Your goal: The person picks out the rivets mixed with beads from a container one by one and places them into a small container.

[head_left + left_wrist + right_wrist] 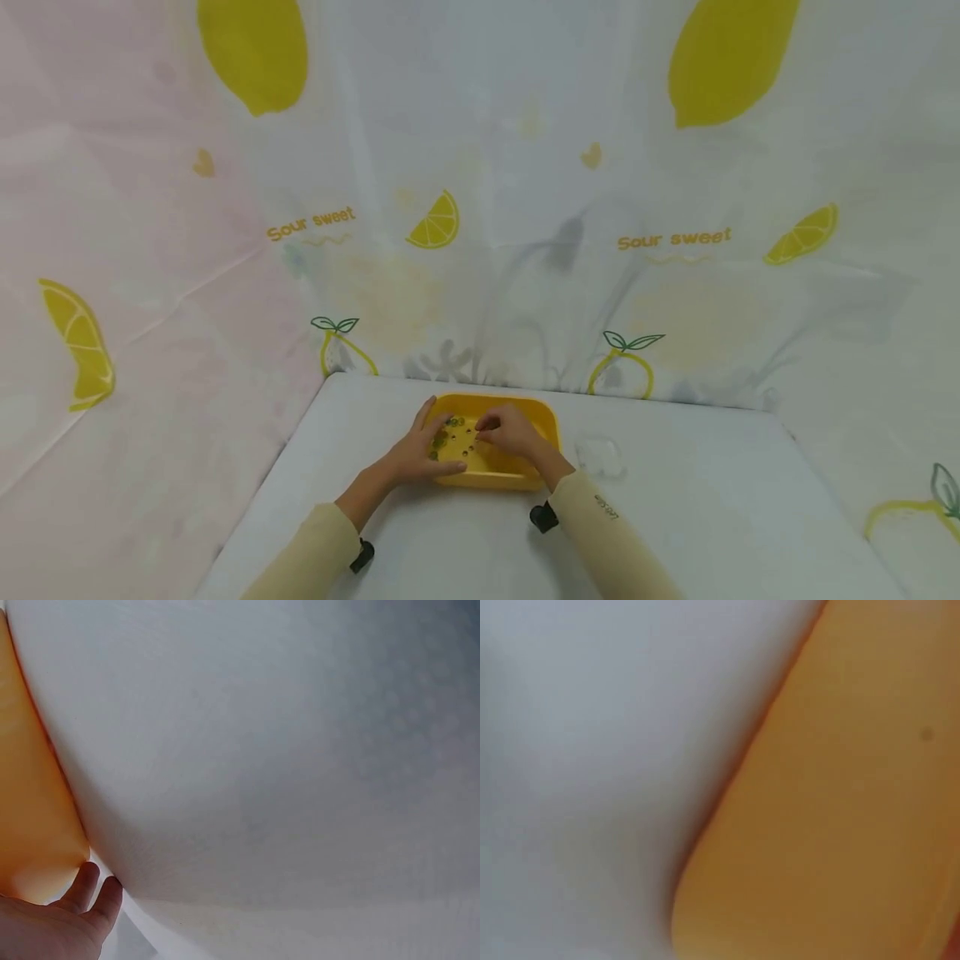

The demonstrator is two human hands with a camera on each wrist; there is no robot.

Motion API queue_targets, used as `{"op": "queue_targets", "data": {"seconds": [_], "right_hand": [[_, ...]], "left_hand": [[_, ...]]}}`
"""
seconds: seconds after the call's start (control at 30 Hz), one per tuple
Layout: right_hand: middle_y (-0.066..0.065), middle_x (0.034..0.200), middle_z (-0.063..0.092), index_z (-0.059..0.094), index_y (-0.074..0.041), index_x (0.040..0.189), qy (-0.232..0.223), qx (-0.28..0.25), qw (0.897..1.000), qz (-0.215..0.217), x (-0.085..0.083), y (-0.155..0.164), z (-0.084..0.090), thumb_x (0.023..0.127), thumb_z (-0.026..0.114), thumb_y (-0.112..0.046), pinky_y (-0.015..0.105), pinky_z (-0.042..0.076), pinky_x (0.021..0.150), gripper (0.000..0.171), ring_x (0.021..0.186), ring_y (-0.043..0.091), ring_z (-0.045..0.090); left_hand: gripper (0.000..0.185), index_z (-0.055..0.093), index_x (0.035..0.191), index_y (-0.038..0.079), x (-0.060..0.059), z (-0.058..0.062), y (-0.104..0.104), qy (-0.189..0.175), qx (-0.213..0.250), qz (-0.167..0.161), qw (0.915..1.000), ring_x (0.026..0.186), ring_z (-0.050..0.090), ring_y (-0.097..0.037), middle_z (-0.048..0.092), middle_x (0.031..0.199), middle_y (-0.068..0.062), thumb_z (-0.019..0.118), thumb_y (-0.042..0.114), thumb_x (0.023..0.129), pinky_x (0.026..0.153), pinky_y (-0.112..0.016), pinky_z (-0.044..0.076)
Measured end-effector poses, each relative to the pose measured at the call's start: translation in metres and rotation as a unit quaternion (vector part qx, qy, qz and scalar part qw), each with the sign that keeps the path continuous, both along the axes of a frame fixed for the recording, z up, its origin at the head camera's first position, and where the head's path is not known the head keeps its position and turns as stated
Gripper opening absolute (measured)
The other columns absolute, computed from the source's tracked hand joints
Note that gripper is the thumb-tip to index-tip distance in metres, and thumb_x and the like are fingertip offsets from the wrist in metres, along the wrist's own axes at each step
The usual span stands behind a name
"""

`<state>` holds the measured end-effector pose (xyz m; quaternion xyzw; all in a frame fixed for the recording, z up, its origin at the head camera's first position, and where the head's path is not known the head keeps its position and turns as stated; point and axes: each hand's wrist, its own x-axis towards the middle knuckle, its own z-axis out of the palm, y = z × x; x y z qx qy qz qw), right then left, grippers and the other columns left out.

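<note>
A yellow rectangular plastic tray [498, 482] stands near the back of the white table. My left hand [412, 454] is spread over its left end, the thumb along the front rim; in the left wrist view two of its fingers [87, 889] reach the tray's outer corner. Greenish, glassy round pieces [440, 440] lie by that hand inside the tray, with several small dark beads or dots [466, 453] further right. Over the tray's middle, my right hand [513, 431] points down with curled fingers, thumb and forefinger close together; whether a bead is between them is too small to see.
A clear plastic box or lid [599, 457] lies on the white tabletop [697, 500] right of the tray. Behind the table hangs a lemon-printed cloth [510, 292]. The right wrist view has only the tray's outer wall [817, 810] and pale table surface.
</note>
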<state>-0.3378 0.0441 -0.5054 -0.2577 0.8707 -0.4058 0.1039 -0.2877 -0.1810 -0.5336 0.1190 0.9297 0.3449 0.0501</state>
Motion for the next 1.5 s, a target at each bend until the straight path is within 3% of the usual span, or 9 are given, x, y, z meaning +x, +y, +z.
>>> {"op": "queue_targets", "data": {"seconds": [0.2, 0.33, 0.6, 0.87, 1.2, 1.5], "right_hand": [[0.007, 0.094, 0.072, 0.072, 0.003, 0.100, 0.009, 0.016, 1.000, 0.001, -0.001, 0.018, 0.016, 0.090, 0.069, -0.005, 0.027, 0.054, 0.072, 0.014, 0.081, 0.014, 0.062], [0.007, 0.092, 0.073, 0.073, 0.002, 0.098, 0.038, 0.031, 0.999, 0.001, 0.000, 0.028, 0.024, 0.088, 0.072, -0.005, 0.028, 0.055, 0.071, 0.013, 0.082, 0.015, 0.066], [0.002, 0.089, 0.072, 0.074, -0.003, 0.098, 0.033, 0.067, 0.997, -0.033, -0.001, 0.048, 0.033, 0.088, 0.073, -0.009, 0.028, 0.057, 0.072, 0.011, 0.078, 0.012, 0.065], [0.006, 0.088, 0.074, 0.074, -0.001, 0.100, 0.027, 0.056, 0.997, -0.036, -0.007, 0.065, 0.041, 0.088, 0.072, -0.008, 0.029, 0.057, 0.066, 0.014, 0.070, 0.013, 0.066], [0.006, 0.083, 0.072, 0.073, -0.002, 0.094, 0.034, 0.063, 0.993, -0.092, -0.010, 0.102, 0.061, 0.087, 0.073, -0.008, 0.031, 0.056, 0.066, 0.010, 0.069, 0.015, 0.064], [0.007, 0.085, 0.073, 0.071, 0.001, 0.099, 0.036, 0.065, 0.992, -0.102, -0.014, 0.136, 0.060, 0.088, 0.072, -0.011, 0.034, 0.057, 0.070, 0.016, 0.071, 0.016, 0.066]], "left_hand": [[0.103, 0.035, 0.154, 0.023, -0.002, 0.000, 0.003, -0.004, 0.004, -0.002, 1.0000, 0.144, 0.032, -0.039, -0.008, 0.168, -0.004, 0.076, 0.068, 0.071, 0.111, -0.061, 0.035], [0.106, 0.031, 0.156, 0.022, 0.001, -0.001, 0.002, -0.005, 0.000, -0.004, 1.0000, 0.144, 0.033, -0.041, -0.007, 0.168, -0.007, 0.077, 0.065, 0.071, 0.110, -0.062, 0.035], [0.102, 0.031, 0.155, 0.026, 0.003, -0.001, 0.003, -0.011, 0.001, -0.001, 0.9999, 0.143, 0.032, -0.044, -0.008, 0.168, -0.006, 0.078, 0.063, 0.072, 0.109, -0.064, 0.035], [0.103, 0.033, 0.154, 0.025, 0.003, -0.002, 0.000, -0.003, -0.005, -0.002, 1.0000, 0.143, 0.034, -0.044, -0.007, 0.168, -0.008, 0.077, 0.066, 0.071, 0.109, -0.062, 0.037], [0.103, 0.033, 0.154, 0.023, 0.003, -0.001, -0.002, -0.001, -0.002, -0.007, 1.0000, 0.144, 0.032, -0.043, -0.007, 0.167, -0.008, 0.076, 0.066, 0.071, 0.110, -0.062, 0.034], [0.103, 0.033, 0.154, 0.026, 0.002, 0.002, -0.001, -0.005, -0.005, 0.000, 1.0000, 0.144, 0.032, -0.042, -0.007, 0.168, -0.005, 0.077, 0.066, 0.071, 0.110, -0.063, 0.034]]}}
